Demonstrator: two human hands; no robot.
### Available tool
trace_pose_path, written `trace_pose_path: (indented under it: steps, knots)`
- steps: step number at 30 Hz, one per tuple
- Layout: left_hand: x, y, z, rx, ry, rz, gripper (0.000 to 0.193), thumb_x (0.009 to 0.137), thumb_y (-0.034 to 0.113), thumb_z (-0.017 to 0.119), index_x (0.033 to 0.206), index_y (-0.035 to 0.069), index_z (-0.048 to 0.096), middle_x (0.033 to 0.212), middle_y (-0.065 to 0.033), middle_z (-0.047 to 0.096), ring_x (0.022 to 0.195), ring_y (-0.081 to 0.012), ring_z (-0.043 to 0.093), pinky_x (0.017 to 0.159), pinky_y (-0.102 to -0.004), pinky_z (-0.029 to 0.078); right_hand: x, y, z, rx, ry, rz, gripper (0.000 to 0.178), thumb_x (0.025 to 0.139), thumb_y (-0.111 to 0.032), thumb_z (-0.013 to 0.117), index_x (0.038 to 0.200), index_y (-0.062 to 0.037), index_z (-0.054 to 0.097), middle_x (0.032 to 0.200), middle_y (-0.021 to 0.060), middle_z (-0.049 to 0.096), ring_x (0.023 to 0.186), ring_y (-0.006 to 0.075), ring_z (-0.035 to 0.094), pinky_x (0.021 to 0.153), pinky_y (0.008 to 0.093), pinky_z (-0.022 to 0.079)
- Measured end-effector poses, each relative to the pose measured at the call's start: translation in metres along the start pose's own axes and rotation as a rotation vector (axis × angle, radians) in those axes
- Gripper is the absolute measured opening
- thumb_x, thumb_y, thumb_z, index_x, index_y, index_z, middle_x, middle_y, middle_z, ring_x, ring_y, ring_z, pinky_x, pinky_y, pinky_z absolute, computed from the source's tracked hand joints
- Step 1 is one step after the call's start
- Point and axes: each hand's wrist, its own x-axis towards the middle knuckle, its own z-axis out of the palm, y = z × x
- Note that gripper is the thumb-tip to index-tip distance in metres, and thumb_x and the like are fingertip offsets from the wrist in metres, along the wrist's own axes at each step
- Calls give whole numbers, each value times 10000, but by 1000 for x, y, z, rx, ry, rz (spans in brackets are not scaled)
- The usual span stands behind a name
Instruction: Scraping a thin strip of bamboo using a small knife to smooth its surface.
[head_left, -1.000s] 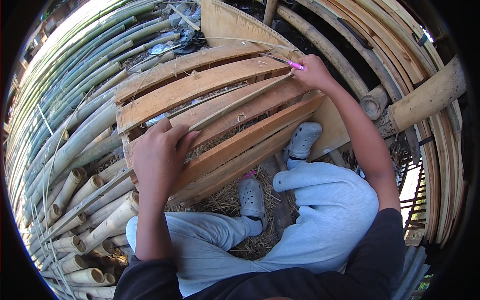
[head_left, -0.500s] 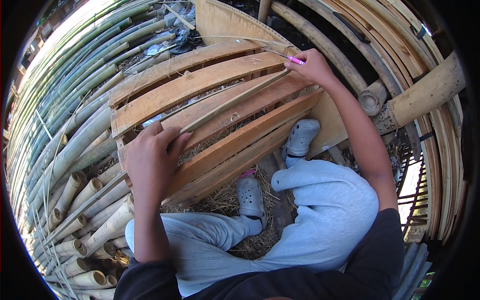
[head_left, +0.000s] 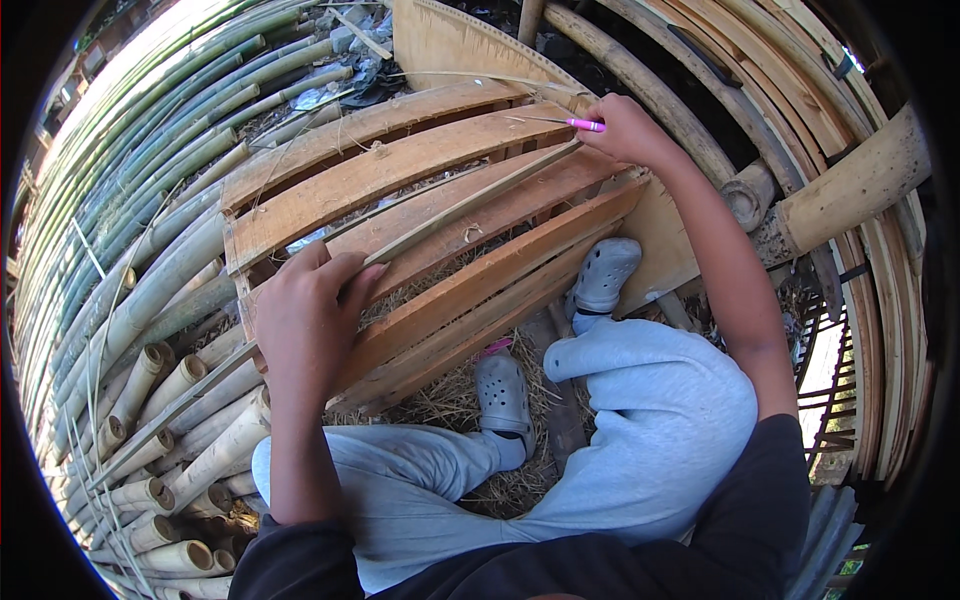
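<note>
A long, thin bamboo strip (head_left: 480,201) runs slantwise across a slatted wooden crate (head_left: 400,147), from the lower left up to the upper right. My left hand (head_left: 308,305) is closed around it near the crate's left end, thumb along the strip. At the strip's far end, my right hand (head_left: 628,133) grips a slim tool (head_left: 586,125) with a pink-and-white handle. Its narrow metal shaft points left over the slats; I cannot make out the tip's shape. The right fingers are beside the strip's end, and whether they also pinch it is hidden.
Many cut bamboo poles (head_left: 150,300) lie stacked along the left. A plywood sheet (head_left: 470,45) stands behind the crate. Thick bamboo (head_left: 850,190) and long boards (head_left: 820,70) fill the right side. My feet in grey clogs (head_left: 500,392) rest close to the crate, among straw.
My right hand has turned slightly, so the tool's shaft swings down from pointing up-left to nearly level. The left hand and the strip stay almost in place.
</note>
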Motion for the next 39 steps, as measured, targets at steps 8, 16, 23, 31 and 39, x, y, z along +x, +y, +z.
trace_pose_path:
  steps: [8, 16, 23, 31, 39]
  knots:
    - [0, 0, 1, 0, 9, 7, 218, 890, 333, 748, 916, 118, 771, 771, -92, 591, 725, -304, 632, 660, -428, 485, -8, -12, 9, -176, 182, -126, 183, 829, -186, 737, 960, -69, 787, 869, 195, 731, 847, 369, 719, 784, 459, 575]
    - [1, 0, 0, 21, -7, -1, 217, 899, 331, 740, 924, 118, 772, 785, -93, 601, 743, -300, 641, 663, -425, 488, -6, -28, 26, -338, 260, -41, 169, 784, -166, 751, 868, -19, 753, 852, 213, 720, 847, 380, 718, 794, 482, 577]
    - [0, 1, -1, 13, 3, -3, 222, 903, 338, 733, 937, 123, 773, 785, -93, 600, 743, -300, 640, 667, -427, 489, -9, -20, 37, -243, 337, -90, 205, 773, -176, 752, 872, 2, 725, 850, 215, 718, 861, 395, 712, 771, 491, 569]
    - [-1, 2, -1, -1, -13, -7, 216, 896, 336, 738, 927, 126, 777, 793, -93, 604, 747, -302, 637, 669, -428, 487, -8, 40, 30, 245, 239, 92, 222, 814, -174, 720, 957, -5, 746, 716, 111, 732, 650, 210, 705, 637, 351, 546]
    - [1, 0, 1, -6, 14, -1, 219, 864, 316, 777, 911, 102, 771, 774, -98, 597, 731, -315, 631, 664, -430, 480, -6, 49, 0, 732, 51, 112, 206, 897, -222, 732, 969, -30, 707, 736, 18, 710, 488, 24, 466, 410, 216, 341]
